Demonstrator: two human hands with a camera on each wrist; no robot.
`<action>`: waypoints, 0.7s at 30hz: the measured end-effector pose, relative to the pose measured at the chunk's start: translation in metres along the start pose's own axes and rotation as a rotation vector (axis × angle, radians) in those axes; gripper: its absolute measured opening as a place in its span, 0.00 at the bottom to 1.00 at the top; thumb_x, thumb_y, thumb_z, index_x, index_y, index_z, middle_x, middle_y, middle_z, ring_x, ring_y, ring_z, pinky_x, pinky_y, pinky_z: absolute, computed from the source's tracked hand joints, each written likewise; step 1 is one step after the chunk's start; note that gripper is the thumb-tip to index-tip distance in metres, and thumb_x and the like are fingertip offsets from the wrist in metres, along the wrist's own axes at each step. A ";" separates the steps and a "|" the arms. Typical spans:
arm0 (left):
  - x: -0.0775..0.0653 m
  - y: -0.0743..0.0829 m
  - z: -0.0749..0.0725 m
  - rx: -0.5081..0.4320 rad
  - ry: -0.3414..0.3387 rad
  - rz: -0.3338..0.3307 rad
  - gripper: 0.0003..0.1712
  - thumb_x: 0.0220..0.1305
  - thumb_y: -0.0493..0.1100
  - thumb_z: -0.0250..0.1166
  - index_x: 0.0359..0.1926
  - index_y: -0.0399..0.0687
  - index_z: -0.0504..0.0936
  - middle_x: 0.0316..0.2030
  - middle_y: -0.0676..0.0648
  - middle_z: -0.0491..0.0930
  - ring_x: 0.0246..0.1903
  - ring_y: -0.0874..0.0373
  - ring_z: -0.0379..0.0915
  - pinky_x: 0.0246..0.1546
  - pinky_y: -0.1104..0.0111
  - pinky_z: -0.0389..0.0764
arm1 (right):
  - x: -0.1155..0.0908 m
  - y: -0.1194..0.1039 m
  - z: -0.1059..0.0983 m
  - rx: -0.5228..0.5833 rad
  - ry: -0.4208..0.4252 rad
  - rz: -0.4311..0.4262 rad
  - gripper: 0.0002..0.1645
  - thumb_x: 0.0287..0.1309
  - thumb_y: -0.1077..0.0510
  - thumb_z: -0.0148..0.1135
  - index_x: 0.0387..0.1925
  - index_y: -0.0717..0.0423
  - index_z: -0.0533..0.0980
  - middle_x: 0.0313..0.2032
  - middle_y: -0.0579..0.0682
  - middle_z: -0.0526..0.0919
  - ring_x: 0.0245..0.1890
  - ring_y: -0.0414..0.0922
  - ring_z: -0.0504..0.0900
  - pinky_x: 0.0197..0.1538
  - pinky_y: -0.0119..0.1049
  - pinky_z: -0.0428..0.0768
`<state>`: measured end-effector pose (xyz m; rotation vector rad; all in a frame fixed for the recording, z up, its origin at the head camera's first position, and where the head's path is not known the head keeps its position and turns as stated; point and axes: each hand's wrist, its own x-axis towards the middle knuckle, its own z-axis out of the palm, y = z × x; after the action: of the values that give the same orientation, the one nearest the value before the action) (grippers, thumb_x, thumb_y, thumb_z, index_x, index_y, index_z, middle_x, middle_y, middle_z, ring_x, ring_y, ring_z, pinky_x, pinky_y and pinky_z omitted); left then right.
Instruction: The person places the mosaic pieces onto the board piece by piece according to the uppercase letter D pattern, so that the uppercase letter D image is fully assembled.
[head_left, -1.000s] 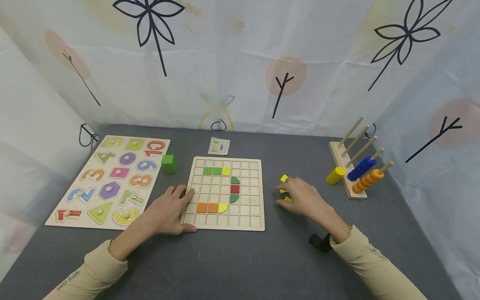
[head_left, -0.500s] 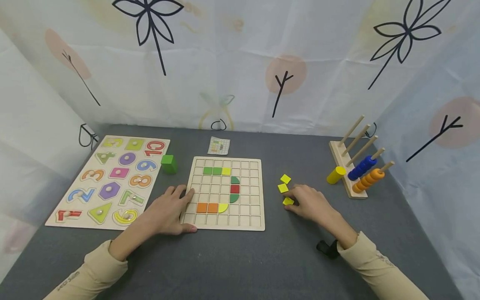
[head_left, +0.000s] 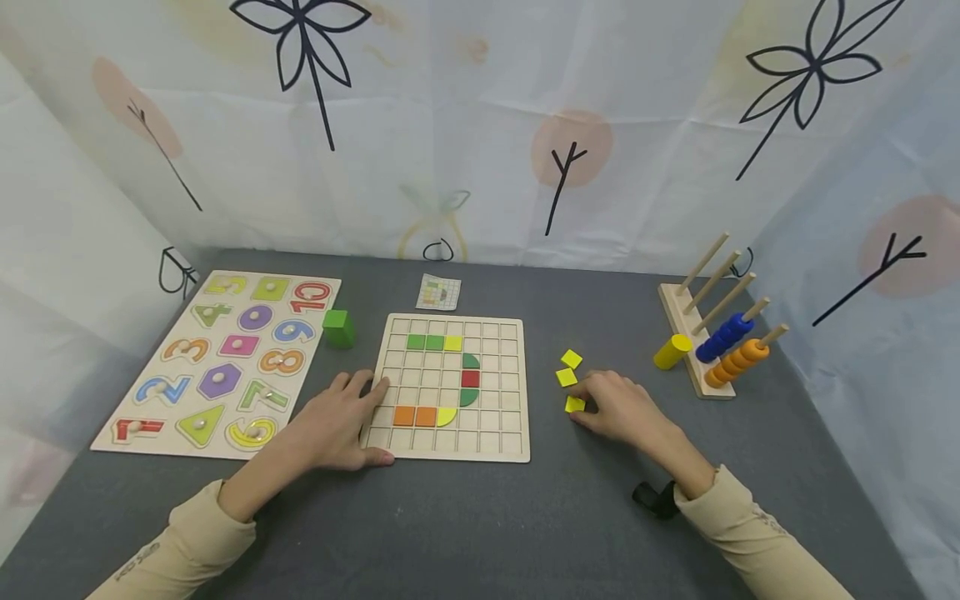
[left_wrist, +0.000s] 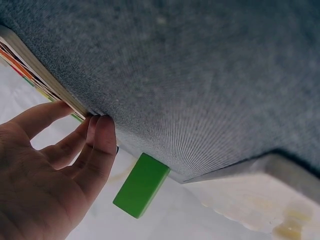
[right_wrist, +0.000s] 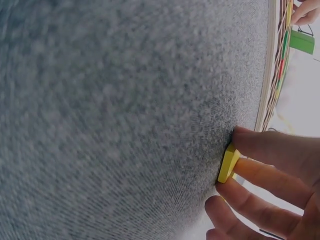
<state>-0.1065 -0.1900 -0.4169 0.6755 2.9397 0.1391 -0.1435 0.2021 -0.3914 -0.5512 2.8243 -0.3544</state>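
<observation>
My right hand (head_left: pixel 624 407) pinches a small yellow square tile (right_wrist: pixel 229 164) on the table, thumb on one side and fingertips on the other. Two more yellow tiles (head_left: pixel 572 358) lie just beyond its fingers in the head view. The left hand (head_left: pixel 341 423) rests at the near left corner of a wooden grid board (head_left: pixel 495 446), fingers along its left edge and thumb near the front edge. Set into the grid are green squares (head_left: pixel 424 342), a red square (head_left: pixel 469 378), orange squares (head_left: pixel 415 415), green quarter-rounds (head_left: pixel 469 397) and yellow pieces (head_left: pixel 446 416).
A number-and-shape puzzle board (head_left: pixel 174 373) lies at the left, with a green block (head_left: pixel 339 328) beside it. A small pattern card (head_left: pixel 438 292) sits behind the grid. At the right stand a peg rack (head_left: pixel 690 333) with blue and orange beads and a yellow cylinder (head_left: pixel 672 352).
The right hand has shifted slightly right and toward me, uncovering two yellow tiles, and its fingertips have come to the nearest tile. The left hand stays in place.
</observation>
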 end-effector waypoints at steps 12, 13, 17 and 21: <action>0.000 0.001 -0.003 0.000 0.003 0.005 0.59 0.48 0.71 0.75 0.71 0.36 0.70 0.64 0.31 0.72 0.59 0.35 0.71 0.55 0.46 0.81 | 0.007 -0.010 -0.001 0.043 0.034 -0.065 0.15 0.57 0.59 0.73 0.46 0.57 0.88 0.37 0.51 0.90 0.24 0.38 0.71 0.25 0.31 0.66; 0.000 0.001 -0.003 0.000 0.003 0.005 0.59 0.48 0.71 0.75 0.71 0.36 0.71 0.64 0.31 0.72 0.59 0.35 0.71 0.55 0.46 0.81 | 0.008 -0.012 -0.001 0.042 0.038 -0.075 0.13 0.57 0.59 0.73 0.45 0.57 0.88 0.35 0.50 0.89 0.24 0.38 0.70 0.24 0.31 0.65; 0.000 0.001 -0.003 0.004 0.007 0.005 0.59 0.48 0.71 0.75 0.71 0.36 0.71 0.64 0.31 0.71 0.59 0.35 0.71 0.54 0.45 0.81 | 0.013 -0.020 -0.003 0.059 0.050 -0.125 0.04 0.58 0.60 0.72 0.36 0.52 0.87 0.29 0.47 0.85 0.22 0.38 0.68 0.22 0.31 0.62; 0.000 0.001 -0.003 0.006 0.009 0.007 0.59 0.48 0.71 0.75 0.71 0.36 0.71 0.64 0.31 0.72 0.59 0.35 0.71 0.54 0.45 0.81 | 0.020 -0.031 -0.004 0.075 0.047 -0.161 0.12 0.58 0.61 0.71 0.22 0.47 0.79 0.25 0.48 0.77 0.21 0.38 0.64 0.22 0.30 0.57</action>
<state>-0.1061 -0.1890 -0.4140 0.6874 2.9483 0.1346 -0.1518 0.1672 -0.3831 -0.7657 2.8045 -0.5069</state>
